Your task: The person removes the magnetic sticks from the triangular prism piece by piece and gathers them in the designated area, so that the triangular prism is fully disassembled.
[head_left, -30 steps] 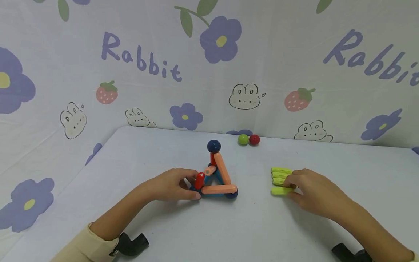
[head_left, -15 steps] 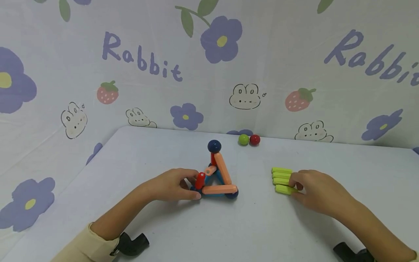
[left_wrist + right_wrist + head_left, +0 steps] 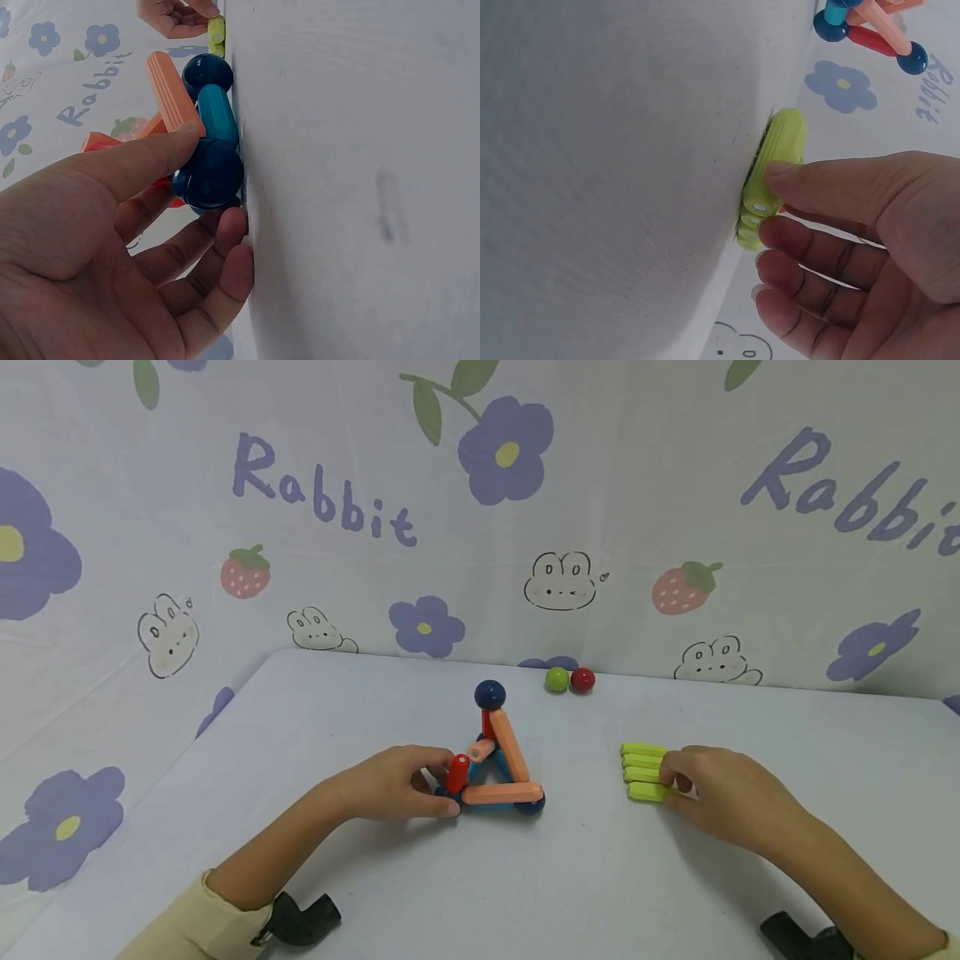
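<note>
A frame of magnetic sticks and balls stands mid-table, with orange sticks [image 3: 502, 793], a blue stick [image 3: 218, 112] and an upright red stick [image 3: 457, 773]. Topping its far corner is a dark blue ball [image 3: 490, 694]. My left hand [image 3: 397, 782] grips the frame's near left corner, thumb against the dark blue ball [image 3: 214, 176] there. To the right, several yellow-green sticks [image 3: 641, 762] lie side by side in a row. My right hand [image 3: 720, 793] pinches the nearest yellow-green stick [image 3: 786, 139], which lies alongside the others; the fingers cover its right end.
At the table's back edge sit a green ball [image 3: 557, 679] and a red ball [image 3: 582, 680], close together. Behind the white table [image 3: 570, 893] hangs a cloth [image 3: 480, 535] printed with flowers and rabbits.
My right hand has brought the nearest yellow-green stick from a little apart, through a slight tilt, to lie against the row. The left hand and the frame have stayed put.
</note>
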A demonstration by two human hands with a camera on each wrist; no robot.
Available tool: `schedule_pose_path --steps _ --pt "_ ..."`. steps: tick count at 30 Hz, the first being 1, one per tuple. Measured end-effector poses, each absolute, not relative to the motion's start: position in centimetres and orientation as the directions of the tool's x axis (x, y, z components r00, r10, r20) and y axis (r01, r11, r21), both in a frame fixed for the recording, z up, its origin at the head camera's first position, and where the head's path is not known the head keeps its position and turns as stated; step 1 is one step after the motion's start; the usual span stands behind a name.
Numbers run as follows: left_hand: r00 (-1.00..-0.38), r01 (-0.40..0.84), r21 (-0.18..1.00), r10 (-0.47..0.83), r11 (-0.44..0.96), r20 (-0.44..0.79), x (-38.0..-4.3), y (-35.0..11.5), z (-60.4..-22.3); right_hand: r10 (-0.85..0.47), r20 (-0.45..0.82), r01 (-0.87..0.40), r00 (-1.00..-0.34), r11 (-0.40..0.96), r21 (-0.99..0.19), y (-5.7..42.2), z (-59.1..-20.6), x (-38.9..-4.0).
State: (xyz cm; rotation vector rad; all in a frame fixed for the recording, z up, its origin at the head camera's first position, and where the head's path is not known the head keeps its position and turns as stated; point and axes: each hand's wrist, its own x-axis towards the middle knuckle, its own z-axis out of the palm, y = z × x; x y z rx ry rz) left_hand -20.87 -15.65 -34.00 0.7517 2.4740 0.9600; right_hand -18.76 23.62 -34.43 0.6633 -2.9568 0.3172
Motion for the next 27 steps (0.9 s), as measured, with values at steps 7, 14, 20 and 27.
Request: schedule_pose_path --steps 7,14,20,27 --pt "-0.785 0.335 0.710 0.600 0.620 -0.154 -20.96 -15.72 -34.20 -0.405 0.123 -0.422 -0.906 0.887 -0.189 23.50 -34.39 -18.90" --pt "-0.791 0.325 0.708 0.591 0.627 -0.160 -20.89 -15.63 -33.99 -0.395 0.125 -0.413 -0.910 0.893 -0.177 23.55 -34.31 -19.02" --pt "-0.789 0.331 0.707 0.594 0.626 -0.157 -20.85 -15.62 -33.96 -0.397 0.123 -0.414 -0.909 0.892 -0.181 23.61 -34.43 -19.03" --pt "-0.787 0.340 0.701 0.598 0.626 -0.153 -20.92 -15.64 -34.04 -0.384 0.109 -0.398 -0.917 0.898 -0.187 23.67 -34.22 -18.98"
